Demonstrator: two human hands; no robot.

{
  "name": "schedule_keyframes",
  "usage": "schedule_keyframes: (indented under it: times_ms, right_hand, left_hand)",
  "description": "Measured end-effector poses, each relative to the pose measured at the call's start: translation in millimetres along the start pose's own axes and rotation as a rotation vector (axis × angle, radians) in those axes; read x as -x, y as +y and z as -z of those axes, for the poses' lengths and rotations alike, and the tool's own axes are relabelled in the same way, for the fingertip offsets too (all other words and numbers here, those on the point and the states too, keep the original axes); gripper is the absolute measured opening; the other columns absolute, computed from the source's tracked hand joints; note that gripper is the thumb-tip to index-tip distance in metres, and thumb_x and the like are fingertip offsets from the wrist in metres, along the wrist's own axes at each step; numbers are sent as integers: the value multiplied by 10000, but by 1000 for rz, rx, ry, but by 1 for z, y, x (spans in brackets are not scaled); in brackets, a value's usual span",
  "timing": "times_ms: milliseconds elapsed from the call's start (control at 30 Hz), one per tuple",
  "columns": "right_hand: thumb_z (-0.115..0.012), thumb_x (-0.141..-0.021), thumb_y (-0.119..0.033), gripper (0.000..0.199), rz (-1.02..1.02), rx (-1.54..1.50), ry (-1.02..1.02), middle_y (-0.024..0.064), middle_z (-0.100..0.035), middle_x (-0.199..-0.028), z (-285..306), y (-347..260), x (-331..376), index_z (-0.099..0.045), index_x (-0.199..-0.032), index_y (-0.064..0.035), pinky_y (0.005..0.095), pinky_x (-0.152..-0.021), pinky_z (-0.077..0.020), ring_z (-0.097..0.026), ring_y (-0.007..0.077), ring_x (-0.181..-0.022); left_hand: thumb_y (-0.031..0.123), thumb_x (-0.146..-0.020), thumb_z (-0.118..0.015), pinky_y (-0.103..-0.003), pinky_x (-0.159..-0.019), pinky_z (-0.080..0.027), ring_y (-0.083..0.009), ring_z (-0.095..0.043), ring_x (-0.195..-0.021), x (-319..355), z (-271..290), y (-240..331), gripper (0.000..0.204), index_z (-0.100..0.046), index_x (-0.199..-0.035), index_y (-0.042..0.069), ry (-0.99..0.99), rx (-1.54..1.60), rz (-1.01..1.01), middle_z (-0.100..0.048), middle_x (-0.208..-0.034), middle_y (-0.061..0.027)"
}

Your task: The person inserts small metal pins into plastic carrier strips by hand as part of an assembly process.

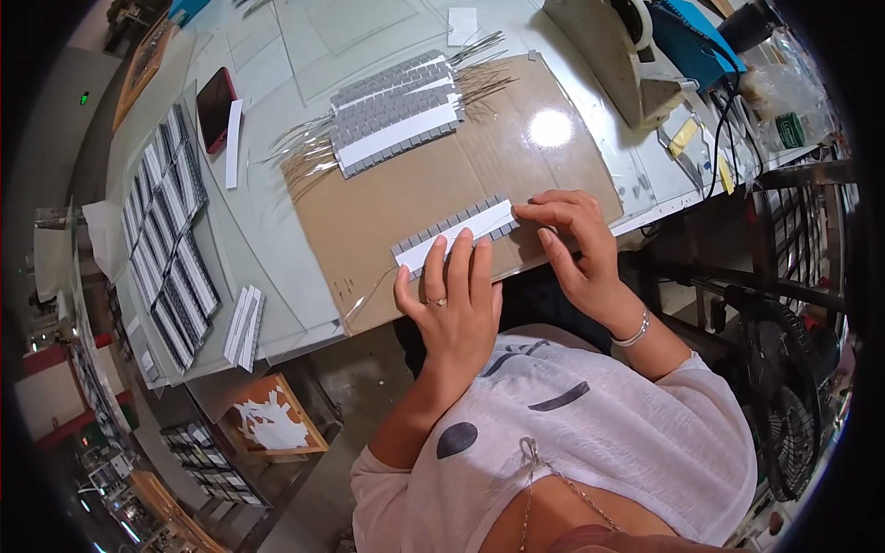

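A narrow strip [490, 219], white down its middle with small grey blocks along both long edges, lies near the front edge of a brown board [369, 217]. My left hand [452, 304] rests with spread, outstretched fingertips on the strip's left and middle part. At the right end, my right hand [583, 247] touches the strip with its index fingertip, the thumb held apart from it. A thin wire [371, 297] trails from the strip's left end. Farther back on the board sits a stack of similar grey-and-white strips [396, 111], with bundles of thin wires [309, 152] sticking out at both ends.
Striped black-and-white strips [171, 240] and a few loose ones [244, 327] lie on glass at the left. Beside them are a phone [217, 109] and a white strip [233, 143]. A beige machine [604, 64] stands back right; a black fan [779, 396] stands right.
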State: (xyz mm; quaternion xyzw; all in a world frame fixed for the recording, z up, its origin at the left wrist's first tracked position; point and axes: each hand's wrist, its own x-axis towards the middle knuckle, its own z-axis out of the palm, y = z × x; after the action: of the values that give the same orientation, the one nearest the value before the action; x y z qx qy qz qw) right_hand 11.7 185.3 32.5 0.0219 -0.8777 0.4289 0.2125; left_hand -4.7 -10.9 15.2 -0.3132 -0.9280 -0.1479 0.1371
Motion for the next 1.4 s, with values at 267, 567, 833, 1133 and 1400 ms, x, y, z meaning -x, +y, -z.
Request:
schedule_keyframes:
  times_ms: [267,567,833,1133,1400]
  right_hand:
    - [-661,-855,-5,356,15,50,-28,129,-649,-1152,-4,-5,-1,-669,-1207,-60,418,-971,-433,-585,302,-1084]
    - [-746,-731,-46,284,405,491,-43,53,-629,-863,-21,-32,-55,-661,-1001,-76,448,-862,-445,-569,295,-878]
    - [-805,-691,-179,181,550,327,-473,29,-580,-799,-99,-74,-75,-687,-804,-103,377,-843,-430,-546,250,-882]
    - [-785,-764,-46,86,104,-75,-282,52,-645,-817,-40,-28,-61,-739,-834,-62,377,-771,-472,-539,294,-819]
    - [-756,-757,-29,108,30,97,-275,78,-582,-813,-27,-15,-60,-663,-810,-39,386,-759,-459,-517,301,-855]
  left_hand:
    - [237,-749,-823,-628,-1071,-272,-264,-437,-1342,-3,-2,0,653,-574,-1344,132,25,0,3,-504,-1410,-57]
    - [170,-907,-652,-631,-1075,-292,-270,-467,-1352,-1,-7,1,337,-653,-1237,100,74,-25,29,-551,-1390,-53]
    - [228,-1060,-493,-411,-1167,-299,-242,-397,-1434,8,-11,-1,495,-399,-1524,88,-113,232,133,-470,-1500,-90]
    - [148,-904,-654,-604,-1071,-332,-250,-458,-1308,4,-20,1,266,-703,-1162,103,197,-96,33,-537,-1329,-105]
    - [127,-888,-654,-605,-1070,-330,-257,-473,-1291,3,-17,2,308,-654,-1196,124,195,-39,37,-546,-1330,-101]
